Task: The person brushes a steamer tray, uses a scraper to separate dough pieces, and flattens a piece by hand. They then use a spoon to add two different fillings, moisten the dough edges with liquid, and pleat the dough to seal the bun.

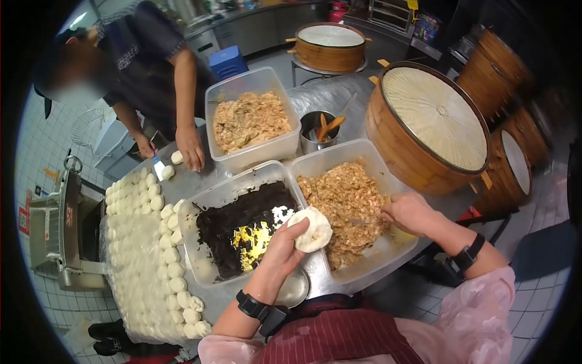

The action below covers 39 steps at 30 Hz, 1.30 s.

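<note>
My left hand (284, 247) holds a flat round of white dough (314, 230), thumb on top, over the gap between two plastic tubs. Over the right side of the tub of minced filling (345, 212), my right hand (409, 213) is closed on a thin utensil (362, 222) whose tip lies in the filling. Left of the dough round is a tub of dark filling (236, 212) with yellow and white bits at its near right part. A metal bowl (293, 287) sits partly hidden beneath my left wrist.
Rows of dough balls (176, 270), partly under plastic, cover the left side. A co-worker's hand (190, 147) and scraper (159, 168) are at the upper left. Behind are another filling tub (251, 121), a utensil pot (317, 145) and a large bamboo steamer (406, 142).
</note>
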Available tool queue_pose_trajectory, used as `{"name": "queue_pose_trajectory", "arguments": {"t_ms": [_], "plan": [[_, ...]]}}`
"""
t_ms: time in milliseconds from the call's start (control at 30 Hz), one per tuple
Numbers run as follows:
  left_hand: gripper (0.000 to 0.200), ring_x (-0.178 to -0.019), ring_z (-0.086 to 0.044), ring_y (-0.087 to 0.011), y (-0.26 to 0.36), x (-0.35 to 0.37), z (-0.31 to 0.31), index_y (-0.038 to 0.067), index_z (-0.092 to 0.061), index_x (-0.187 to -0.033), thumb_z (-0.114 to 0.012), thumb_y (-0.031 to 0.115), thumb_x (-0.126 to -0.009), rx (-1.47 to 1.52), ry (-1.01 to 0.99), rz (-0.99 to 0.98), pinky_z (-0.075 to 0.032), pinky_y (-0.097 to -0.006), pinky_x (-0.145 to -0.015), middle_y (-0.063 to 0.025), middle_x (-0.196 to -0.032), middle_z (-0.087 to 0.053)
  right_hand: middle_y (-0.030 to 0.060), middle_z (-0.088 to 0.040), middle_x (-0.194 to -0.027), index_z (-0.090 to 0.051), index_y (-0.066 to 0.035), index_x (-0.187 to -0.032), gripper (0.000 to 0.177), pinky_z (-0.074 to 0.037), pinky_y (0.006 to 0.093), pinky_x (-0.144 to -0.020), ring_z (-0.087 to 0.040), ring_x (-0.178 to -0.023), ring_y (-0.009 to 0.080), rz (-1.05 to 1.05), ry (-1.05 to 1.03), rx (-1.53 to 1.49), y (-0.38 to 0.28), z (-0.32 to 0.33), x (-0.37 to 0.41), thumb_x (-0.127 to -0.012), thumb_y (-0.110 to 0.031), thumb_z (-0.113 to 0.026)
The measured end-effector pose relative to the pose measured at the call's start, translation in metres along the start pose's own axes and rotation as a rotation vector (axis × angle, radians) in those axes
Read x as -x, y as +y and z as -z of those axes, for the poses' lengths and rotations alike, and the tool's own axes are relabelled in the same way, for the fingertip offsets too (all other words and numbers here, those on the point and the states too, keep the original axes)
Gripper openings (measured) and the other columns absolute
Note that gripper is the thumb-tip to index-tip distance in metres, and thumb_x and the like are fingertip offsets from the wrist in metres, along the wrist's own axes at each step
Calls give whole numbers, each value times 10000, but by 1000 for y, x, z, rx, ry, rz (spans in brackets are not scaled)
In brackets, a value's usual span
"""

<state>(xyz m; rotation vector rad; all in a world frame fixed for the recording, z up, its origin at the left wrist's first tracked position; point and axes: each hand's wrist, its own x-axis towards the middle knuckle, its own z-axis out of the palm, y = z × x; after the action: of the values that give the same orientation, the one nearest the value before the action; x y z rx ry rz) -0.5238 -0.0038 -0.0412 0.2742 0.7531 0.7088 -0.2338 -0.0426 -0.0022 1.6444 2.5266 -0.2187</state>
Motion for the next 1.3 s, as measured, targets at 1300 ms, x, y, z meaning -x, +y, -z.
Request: {"name": "queue_pose_trajectory", "arguments": {"t_ms": [1300], "plan": [[445,-920,-582,-139,-22,-29,-16,30,-453,-1197,-660,33,-803,-712,-57,-436,-493,-284,-804,-67,-1040,-586,94,-609,-665,-596,-88,-795,123,-489,375,-549,-620,-617,273,-239,376,-353,-87,19,14,-846,-189,-549]]}}
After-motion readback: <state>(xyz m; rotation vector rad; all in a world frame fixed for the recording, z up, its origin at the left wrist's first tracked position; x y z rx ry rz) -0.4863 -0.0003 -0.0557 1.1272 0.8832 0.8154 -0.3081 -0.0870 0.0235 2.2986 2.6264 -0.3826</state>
